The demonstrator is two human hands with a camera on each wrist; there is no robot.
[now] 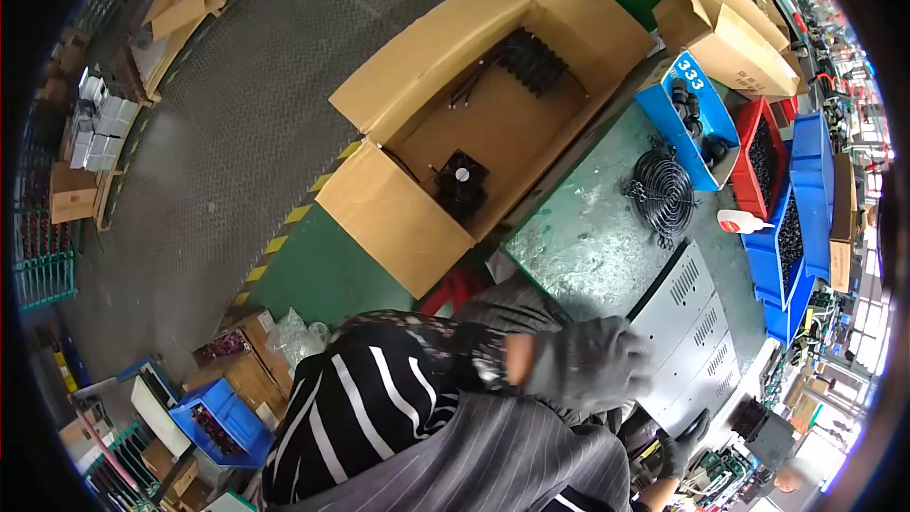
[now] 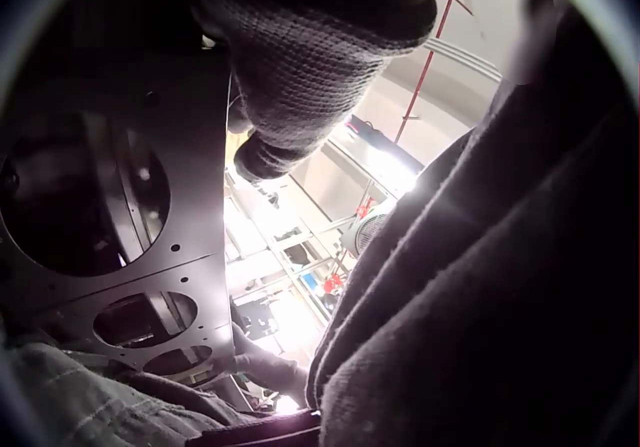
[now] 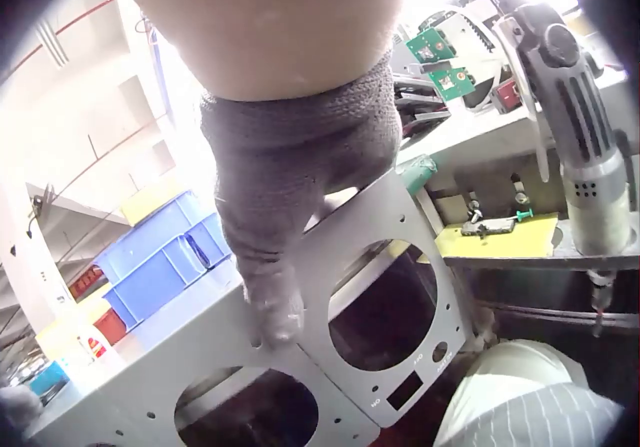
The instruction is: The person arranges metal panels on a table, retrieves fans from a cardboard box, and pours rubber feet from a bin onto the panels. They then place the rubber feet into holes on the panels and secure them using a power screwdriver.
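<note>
A grey metal case (image 1: 697, 337) with rows of vent slots on top lies along the near edge of the green bench. Large round cut-outs mark its side panel (image 3: 350, 372), facing the person. My gloved right hand (image 3: 290, 177) grips the edge of this case, with one finger down on the holed side; in the head view that hand (image 1: 678, 450) is at the lower right end. My gloved left hand (image 1: 592, 365), blurred, overlaps the opposite end of the case. From the left wrist, the glove (image 2: 300, 77) shows beside the case edge; whether it holds anything, I cannot tell.
Black wire fan guards (image 1: 664, 192) lie behind the case. Beyond stand a blue bin marked 333 (image 1: 690, 123), a red bin (image 1: 758, 156) and a white bottle (image 1: 742, 222). An open carton (image 1: 398, 237) holds black fans. A power screwdriver (image 3: 580, 117) hangs at the right.
</note>
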